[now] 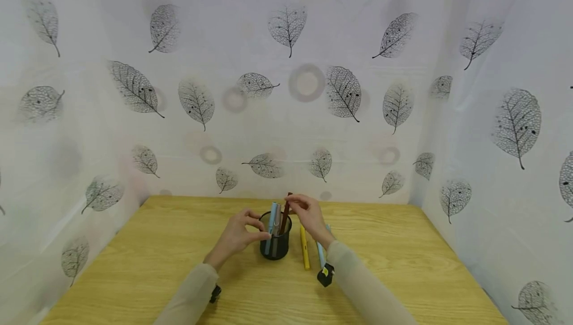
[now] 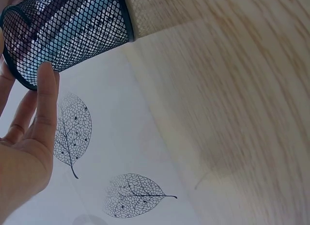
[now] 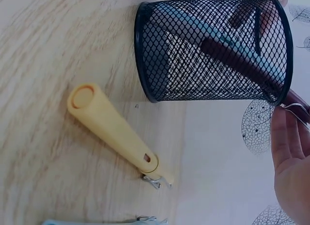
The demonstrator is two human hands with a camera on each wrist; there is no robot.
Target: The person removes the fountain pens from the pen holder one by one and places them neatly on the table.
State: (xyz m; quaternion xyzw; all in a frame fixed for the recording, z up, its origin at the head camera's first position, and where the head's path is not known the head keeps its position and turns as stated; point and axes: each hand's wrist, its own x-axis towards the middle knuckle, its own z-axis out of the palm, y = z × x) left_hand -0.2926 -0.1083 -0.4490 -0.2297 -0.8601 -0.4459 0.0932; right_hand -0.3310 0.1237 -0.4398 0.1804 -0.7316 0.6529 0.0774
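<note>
The right hand (image 1: 309,211) pinches a slim dark-red pen (image 1: 285,215), its lower end below the fingertips inside a cylindrical black wire-mesh cup (image 1: 283,248); the left hand (image 1: 238,235) grips the rim. Best hold the pen steep beneath the pinch, left fingers steadying

Dark red pen (image 1: 285,217) pinched by right hand (image 1: 310,214)
Black cup (image 1: 282,250) held by left hand (image 1: 238,236), yellow pen (image 1: 305,249) laid to its right

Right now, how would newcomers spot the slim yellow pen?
On the wood-grain table, find the round black mesh cup. Just right of it, in the head view, lies the slim yellow pen: the only yellow one, unlike the light-blue pen alongside.
</note>
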